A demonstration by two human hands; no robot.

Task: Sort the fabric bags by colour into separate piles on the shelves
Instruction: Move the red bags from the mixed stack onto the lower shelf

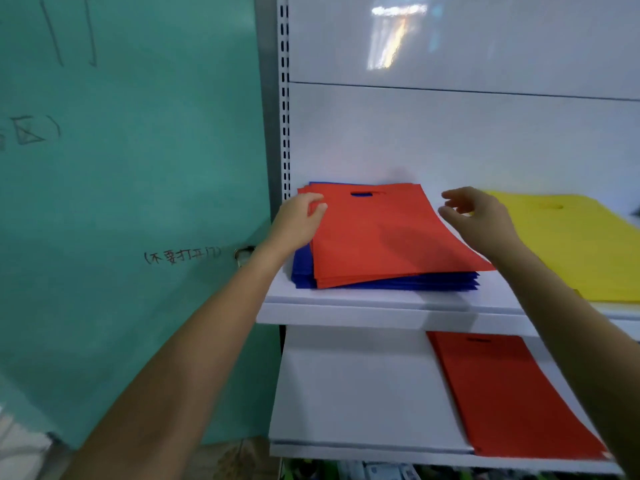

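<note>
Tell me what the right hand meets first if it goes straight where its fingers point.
Probably the right edge of the top red bags, lying on the blue bags. The right hand hovers just beside them, though its height above them is unclear.

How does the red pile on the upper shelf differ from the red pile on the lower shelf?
The upper red pile lies on blue bags; the lower red pile lies straight on the lower shelf. The left hand grips the upper red pile's edge; nothing touches the lower red pile. Both are flat, with handle slots facing the back.
</note>
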